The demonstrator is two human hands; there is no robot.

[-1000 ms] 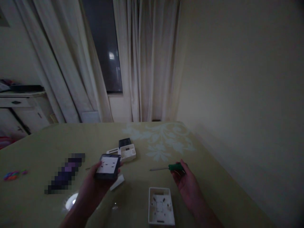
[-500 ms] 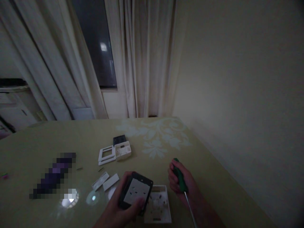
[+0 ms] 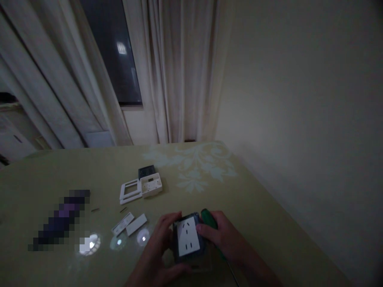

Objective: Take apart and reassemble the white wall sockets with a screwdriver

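My left hand point(image 3: 157, 251) grips a power socket point(image 3: 188, 238) by its left side, thumb along the near edge. The socket has a white slotted face in a dark frame and sits over a white back box point(image 3: 206, 266), which is mostly hidden; whether it is seated in the box I cannot tell. In my right hand point(image 3: 224, 235) is a screwdriver with a green handle point(image 3: 208, 218), its shaft pointing back toward me. The right thumb touches the socket's right side at the same time.
Farther back on the table point(image 3: 98, 171) are a white frame point(image 3: 122, 193), another white back box point(image 3: 151, 186) and a dark module point(image 3: 146, 171). Two white strips point(image 3: 137, 224) lie left of my hands, near small thin pieces point(image 3: 123, 209). A pixelated dark object point(image 3: 64, 217) lies farther left. A wall stands right.
The socket has moved right, turned more upright and come over the white box. My right hand has moved left with the screwdriver, and its thumb now touches the socket. The view has shifted slightly.
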